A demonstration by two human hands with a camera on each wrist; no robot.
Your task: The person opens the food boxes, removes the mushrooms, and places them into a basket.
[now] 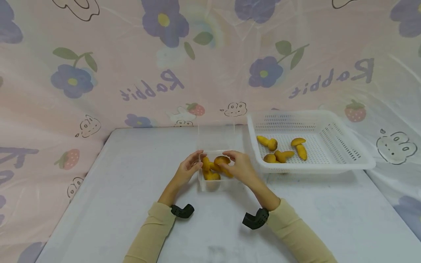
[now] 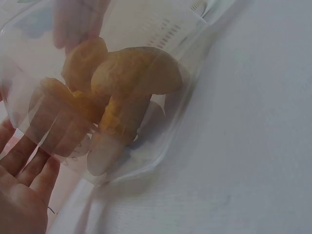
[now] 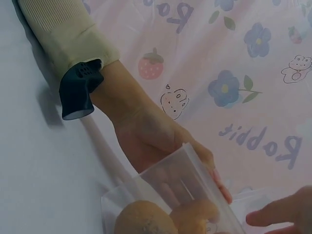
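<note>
A clear plastic box with several yellow-brown mushrooms stands mid-table, its transparent lid raised at the back. My left hand holds the box by its left side; in the left wrist view its fingers lie along the clear wall. Above the box's right side, my right hand pinches a brown-capped mushroom between thumb and forefinger. Other mushrooms lie beneath and left of it. In the right wrist view, only part of the right hand shows at the edge.
A white perforated basket stands right of the box, with several mushrooms inside, mostly at its left. White cloth covers the table. A printed curtain hangs behind. Each wrist carries a black camera mount.
</note>
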